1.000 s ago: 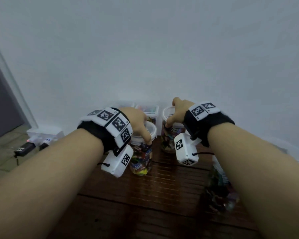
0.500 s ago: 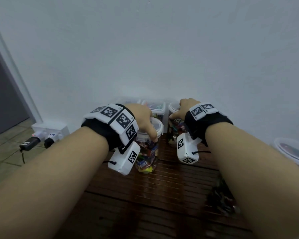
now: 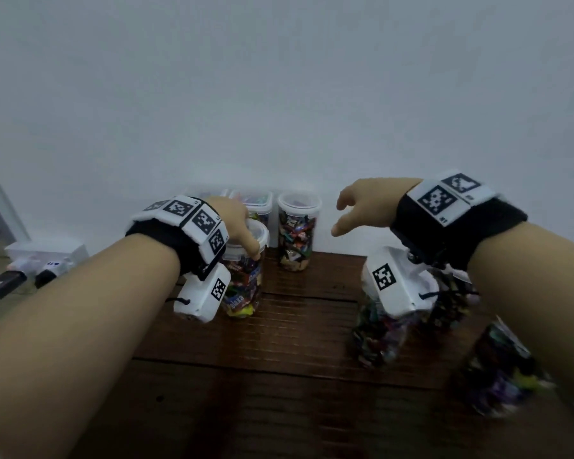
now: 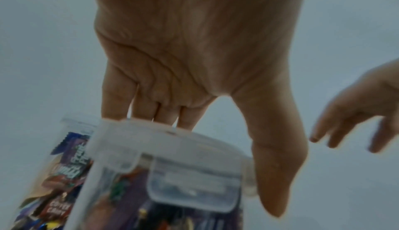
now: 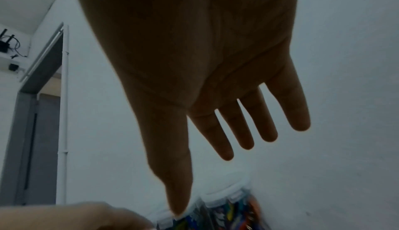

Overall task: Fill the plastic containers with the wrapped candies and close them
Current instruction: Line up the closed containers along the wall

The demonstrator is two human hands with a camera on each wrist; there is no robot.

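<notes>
On slatted dark wood table [image 3: 299, 329], clear cylindrical plastic container [image 3: 244, 276], lidded.

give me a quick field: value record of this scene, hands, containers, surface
left hand: grips the lid of the nearest filled container, thumb down its side
right hand: open, fingers spread, in the air, touching nothing
second container: filled, lid on, upright by the wall, apart from both hands
rear containers: lidded, against the wall behind the gripped one
candy bags: blurred, under the right forearm
surface: dark wooden table
</notes>
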